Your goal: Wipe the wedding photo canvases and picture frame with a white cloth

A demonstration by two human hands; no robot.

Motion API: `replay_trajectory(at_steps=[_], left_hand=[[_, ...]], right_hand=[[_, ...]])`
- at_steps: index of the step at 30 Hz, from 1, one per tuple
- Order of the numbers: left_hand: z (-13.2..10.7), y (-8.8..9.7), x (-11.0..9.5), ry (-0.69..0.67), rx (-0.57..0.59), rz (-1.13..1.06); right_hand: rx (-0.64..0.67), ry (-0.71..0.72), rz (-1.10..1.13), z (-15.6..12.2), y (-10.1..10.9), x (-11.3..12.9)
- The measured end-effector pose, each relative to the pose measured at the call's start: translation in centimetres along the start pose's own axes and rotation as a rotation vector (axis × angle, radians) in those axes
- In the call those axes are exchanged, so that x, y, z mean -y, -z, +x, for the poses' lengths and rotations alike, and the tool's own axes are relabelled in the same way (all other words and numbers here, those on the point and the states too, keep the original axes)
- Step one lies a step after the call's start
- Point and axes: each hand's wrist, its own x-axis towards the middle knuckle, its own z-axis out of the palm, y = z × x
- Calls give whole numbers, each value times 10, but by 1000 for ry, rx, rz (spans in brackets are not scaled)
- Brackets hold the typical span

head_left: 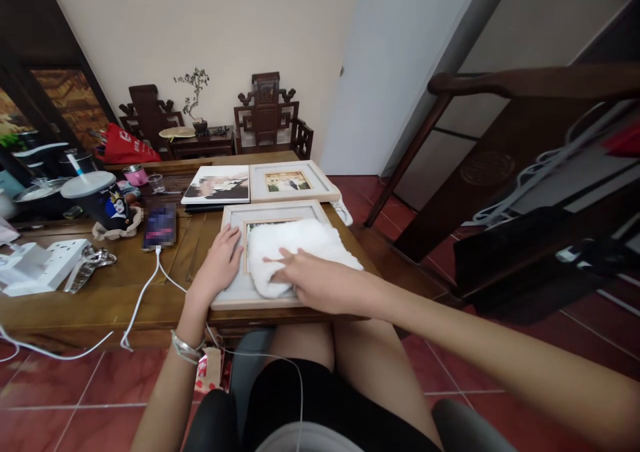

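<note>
A white-framed picture [235, 295] lies flat at the near edge of the wooden table [100, 299]. A fluffy white cloth [295, 242] covers most of its glass. My right hand [315, 280] lies flat on the cloth, fingers stretched out to the left and pressing it down. My left hand [220, 262] rests open on the frame's left border, fingers spread, steadying it.
Behind it lie a second white frame [295, 182] and a photo print [217, 185]. A phone [160, 225] with a white charging cable, a lidded cup [100, 199] and a white power strip [45, 265] sit to the left. A dark wooden railing [530, 85] stands at right.
</note>
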Motion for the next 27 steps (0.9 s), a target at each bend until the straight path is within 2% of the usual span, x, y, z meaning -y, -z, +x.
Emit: replay_trajectory(at_steps=[3,7,10,14,18,21,27], left_hand=[[-1,1,-3,24,-3,-32],[-1,6,-10,61,-28,-108],[0,9,-13,57,-44,-151],[0,11,-13,69,-105,-179],[-2,13,-14,38,-141,-203],[-2,16,-15,3,-135,-241],[3,19,-5,114,-54,-459]], right_hand=[[79,27,66,-18,10,18],[-13,31,74,-12,0,19],[-85,-37,29,18,-10,2],[-182,-161,-90,74,-5,-23],[-236,-182,-200,106,1,-23],[-232,-119,-198,98,-3,-6],[-86,90,-145,39,1,31]])
